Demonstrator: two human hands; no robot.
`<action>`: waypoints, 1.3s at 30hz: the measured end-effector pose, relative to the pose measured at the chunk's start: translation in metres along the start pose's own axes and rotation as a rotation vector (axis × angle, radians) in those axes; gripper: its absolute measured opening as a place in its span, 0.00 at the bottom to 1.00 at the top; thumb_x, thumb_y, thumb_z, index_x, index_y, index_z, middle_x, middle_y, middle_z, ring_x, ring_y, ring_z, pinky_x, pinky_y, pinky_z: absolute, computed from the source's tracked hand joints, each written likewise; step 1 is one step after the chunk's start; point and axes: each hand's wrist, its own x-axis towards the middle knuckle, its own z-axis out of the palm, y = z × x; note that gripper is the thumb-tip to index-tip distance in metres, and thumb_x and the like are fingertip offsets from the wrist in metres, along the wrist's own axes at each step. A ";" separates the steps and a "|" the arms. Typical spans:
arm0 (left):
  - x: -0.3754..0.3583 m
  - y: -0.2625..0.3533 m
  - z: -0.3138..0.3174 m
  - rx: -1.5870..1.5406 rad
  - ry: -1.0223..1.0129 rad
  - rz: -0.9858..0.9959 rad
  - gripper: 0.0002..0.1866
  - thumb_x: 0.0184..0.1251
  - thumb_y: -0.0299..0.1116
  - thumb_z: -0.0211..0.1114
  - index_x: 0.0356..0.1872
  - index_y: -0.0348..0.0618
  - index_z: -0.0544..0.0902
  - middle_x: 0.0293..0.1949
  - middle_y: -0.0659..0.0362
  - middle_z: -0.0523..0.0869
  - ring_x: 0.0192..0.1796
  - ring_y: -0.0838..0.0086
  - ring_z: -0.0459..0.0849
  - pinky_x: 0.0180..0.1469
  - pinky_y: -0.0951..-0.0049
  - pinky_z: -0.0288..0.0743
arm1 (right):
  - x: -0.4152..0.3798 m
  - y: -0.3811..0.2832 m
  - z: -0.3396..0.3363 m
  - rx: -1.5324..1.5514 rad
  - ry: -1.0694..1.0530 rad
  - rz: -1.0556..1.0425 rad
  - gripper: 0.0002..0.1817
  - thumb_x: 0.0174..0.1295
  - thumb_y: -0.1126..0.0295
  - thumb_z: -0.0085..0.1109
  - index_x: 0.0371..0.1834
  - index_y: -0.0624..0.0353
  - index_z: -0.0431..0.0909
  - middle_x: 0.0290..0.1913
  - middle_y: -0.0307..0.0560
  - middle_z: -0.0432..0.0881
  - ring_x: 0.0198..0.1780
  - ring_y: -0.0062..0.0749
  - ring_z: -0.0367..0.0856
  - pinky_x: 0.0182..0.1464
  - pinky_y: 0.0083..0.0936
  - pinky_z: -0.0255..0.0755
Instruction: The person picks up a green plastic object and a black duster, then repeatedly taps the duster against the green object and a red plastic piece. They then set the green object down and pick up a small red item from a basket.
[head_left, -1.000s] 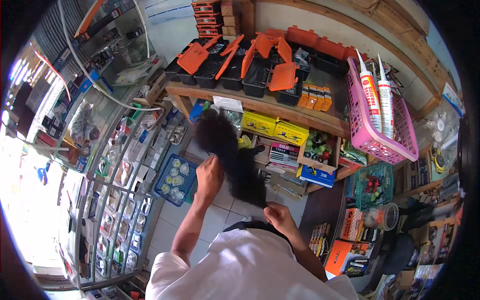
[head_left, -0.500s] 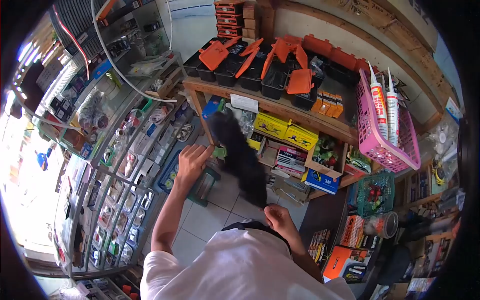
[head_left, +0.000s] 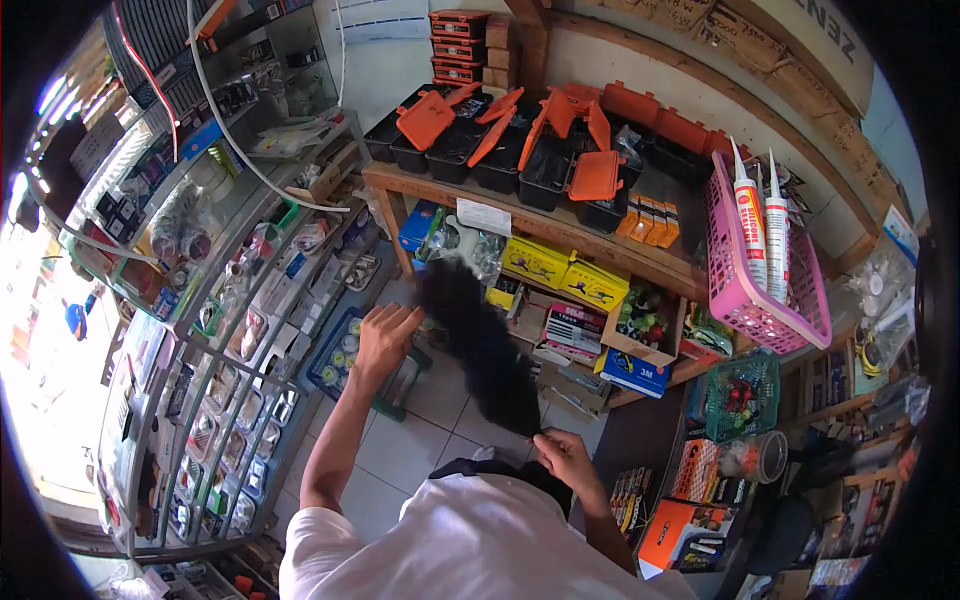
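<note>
A black feather duster point(head_left: 485, 350), blurred by motion, slants across the middle of the view over the tiled floor. My right hand point(head_left: 565, 460) is closed on its narrow lower end, close to my waist. The fluffy far end reaches up toward the goods under the wooden bench. Left of the plumes, my left hand point(head_left: 388, 338) is raised with its fingers bent and close together. Its fingertips come near the duster's edge; whether they touch it, or what lies under them, is hidden.
Black cases with orange lids point(head_left: 425, 120) stand along the wooden bench point(head_left: 450, 185). A pink basket point(head_left: 765, 300) with sealant tubes hangs over its right end. Yellow boxes point(head_left: 535, 262) sit below. Glass shelving point(head_left: 230, 400) with small goods borders the left; a green stool point(head_left: 400, 385) stands on the floor.
The duster has swung slightly down and right at its upper end. My right hand has moved a little right and down, still on its end. My left hand has dropped slightly.
</note>
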 end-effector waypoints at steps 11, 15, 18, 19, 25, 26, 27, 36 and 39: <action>-0.034 0.045 0.075 -1.257 0.219 -0.767 0.11 0.75 0.41 0.52 0.43 0.43 0.70 0.27 0.65 0.73 0.26 0.79 0.71 0.28 0.77 0.65 | -0.009 -0.005 -0.013 0.062 0.122 -0.052 0.17 0.68 0.63 0.53 0.23 0.62 0.73 0.18 0.33 0.66 0.21 0.14 0.62 0.24 0.18 0.54; -0.033 0.104 0.097 -1.577 0.246 -1.124 0.13 0.76 0.44 0.48 0.38 0.46 0.69 0.24 0.66 0.67 0.23 0.80 0.65 0.26 0.79 0.62 | 0.011 0.006 -0.010 -0.041 0.130 -0.138 0.18 0.69 0.62 0.53 0.22 0.60 0.72 0.17 0.32 0.65 0.21 0.13 0.61 0.24 0.18 0.54; -0.025 0.118 0.090 -1.606 0.240 -1.161 0.13 0.78 0.44 0.45 0.37 0.48 0.68 0.22 0.68 0.62 0.22 0.81 0.62 0.25 0.80 0.59 | 0.014 0.003 -0.004 -0.114 0.166 -0.168 0.19 0.68 0.62 0.54 0.21 0.61 0.70 0.17 0.32 0.63 0.22 0.14 0.60 0.24 0.19 0.54; -0.021 0.120 0.083 -1.757 0.208 -1.110 0.12 0.78 0.43 0.44 0.37 0.48 0.68 0.22 0.67 0.62 0.22 0.81 0.63 0.25 0.80 0.59 | 0.014 0.000 -0.001 -0.046 0.154 -0.092 0.20 0.68 0.61 0.54 0.21 0.61 0.69 0.17 0.32 0.62 0.22 0.15 0.59 0.24 0.20 0.54; -0.031 0.117 0.082 -1.370 0.333 -1.333 0.09 0.78 0.38 0.45 0.42 0.46 0.70 0.23 0.68 0.65 0.23 0.84 0.64 0.26 0.81 0.63 | 0.017 0.008 -0.009 -0.312 0.159 -0.189 0.18 0.67 0.64 0.54 0.20 0.61 0.72 0.16 0.31 0.66 0.20 0.12 0.62 0.23 0.17 0.54; -0.028 0.117 0.074 -1.389 0.303 -1.386 0.09 0.78 0.38 0.45 0.42 0.46 0.70 0.24 0.68 0.67 0.23 0.85 0.64 0.26 0.81 0.63 | 0.019 0.012 -0.009 -0.294 0.063 -0.237 0.18 0.67 0.64 0.54 0.20 0.61 0.72 0.17 0.31 0.67 0.21 0.12 0.63 0.23 0.17 0.55; -0.035 0.114 0.080 -1.387 0.315 -1.392 0.09 0.78 0.38 0.45 0.42 0.46 0.70 0.24 0.68 0.67 0.23 0.85 0.64 0.26 0.81 0.63 | 0.018 0.009 -0.009 -0.299 0.052 -0.236 0.18 0.67 0.64 0.54 0.20 0.61 0.72 0.17 0.31 0.67 0.21 0.12 0.63 0.23 0.17 0.55; -0.034 0.097 0.067 -1.516 0.415 -1.522 0.15 0.76 0.46 0.47 0.36 0.48 0.71 0.19 0.67 0.61 0.20 0.81 0.61 0.24 0.78 0.57 | 0.019 -0.009 -0.012 -0.445 0.057 -0.187 0.19 0.66 0.60 0.57 0.23 0.64 0.72 0.17 0.38 0.66 0.22 0.17 0.62 0.25 0.21 0.58; -0.039 0.094 0.064 -1.724 0.431 -1.443 0.16 0.76 0.47 0.47 0.30 0.49 0.70 0.18 0.68 0.60 0.19 0.80 0.61 0.23 0.79 0.56 | 0.022 -0.004 -0.004 -0.233 0.103 -0.169 0.19 0.65 0.61 0.58 0.23 0.65 0.72 0.17 0.38 0.66 0.22 0.18 0.62 0.25 0.22 0.58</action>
